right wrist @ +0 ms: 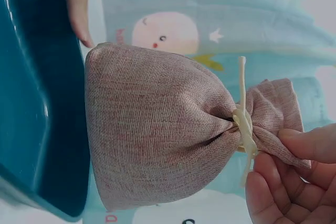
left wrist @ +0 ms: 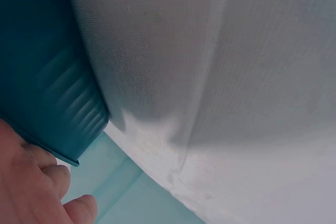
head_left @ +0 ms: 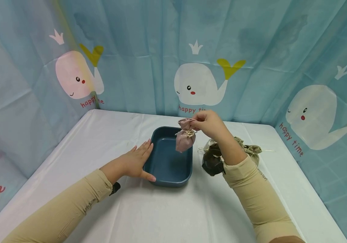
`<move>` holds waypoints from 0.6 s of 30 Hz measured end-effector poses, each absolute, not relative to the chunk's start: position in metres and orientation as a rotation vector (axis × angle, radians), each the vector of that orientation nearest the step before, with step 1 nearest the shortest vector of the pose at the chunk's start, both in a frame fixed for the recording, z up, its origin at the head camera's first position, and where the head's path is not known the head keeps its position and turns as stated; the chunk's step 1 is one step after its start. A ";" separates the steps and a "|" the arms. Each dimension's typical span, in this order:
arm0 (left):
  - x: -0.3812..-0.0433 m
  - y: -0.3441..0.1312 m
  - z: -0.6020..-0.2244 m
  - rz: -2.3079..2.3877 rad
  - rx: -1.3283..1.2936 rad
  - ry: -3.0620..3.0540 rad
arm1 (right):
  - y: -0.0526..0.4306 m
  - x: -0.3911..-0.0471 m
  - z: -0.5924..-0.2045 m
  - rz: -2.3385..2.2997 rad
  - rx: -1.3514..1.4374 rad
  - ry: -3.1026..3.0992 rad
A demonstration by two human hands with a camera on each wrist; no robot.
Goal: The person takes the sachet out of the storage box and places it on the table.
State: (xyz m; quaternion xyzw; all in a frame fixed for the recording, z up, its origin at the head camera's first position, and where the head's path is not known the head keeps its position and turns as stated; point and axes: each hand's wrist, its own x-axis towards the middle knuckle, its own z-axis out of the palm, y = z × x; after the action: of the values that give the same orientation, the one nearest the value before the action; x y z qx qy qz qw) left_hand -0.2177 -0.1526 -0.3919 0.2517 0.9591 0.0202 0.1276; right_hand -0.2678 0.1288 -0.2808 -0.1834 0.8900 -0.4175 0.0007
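A pink cloth drawstring pouch, tied with a cream cord, hangs above the right side of a dark blue rectangular tray. My right hand pinches the pouch by its gathered neck. In the right wrist view the full, rounded pouch shows closely, with thumb and fingers on its top flap. At the tray's left side, my left hand rests against the rim with fingers straight. The left wrist view shows those fingers at the edge of the tray.
Right of the tray lie several more pouches: a dark, sheer-looking one and olive green ones, partly hidden by my right forearm. A white cloth covers the table. Blue curtains with whale prints stand behind and at the sides.
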 end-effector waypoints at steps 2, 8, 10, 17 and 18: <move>-0.218 -0.153 -0.392 0.059 0.736 2.792 | 0.135 -0.265 -0.280 -1.326 -0.563 2.785; -0.217 -0.153 -0.391 0.065 0.739 2.789 | 0.156 -0.255 -0.281 -1.371 -0.543 2.798; -0.217 -0.153 -0.391 0.063 0.735 2.789 | 0.164 -0.251 -0.280 -1.359 -0.527 2.823; -0.217 -0.153 -0.390 0.072 0.741 2.789 | 0.189 -0.239 -0.280 -1.287 -0.483 2.885; -0.217 -0.153 -0.389 0.076 0.742 2.789 | 0.192 -0.238 -0.280 -1.282 -0.474 2.888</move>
State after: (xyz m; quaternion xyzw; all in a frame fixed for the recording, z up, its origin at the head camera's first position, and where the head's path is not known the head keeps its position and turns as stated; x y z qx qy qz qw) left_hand -0.2167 -0.1529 -0.3895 0.2548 0.9583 0.0261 0.1269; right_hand -0.2377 0.1920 -0.2800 -0.1484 0.9036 -0.4010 -0.0266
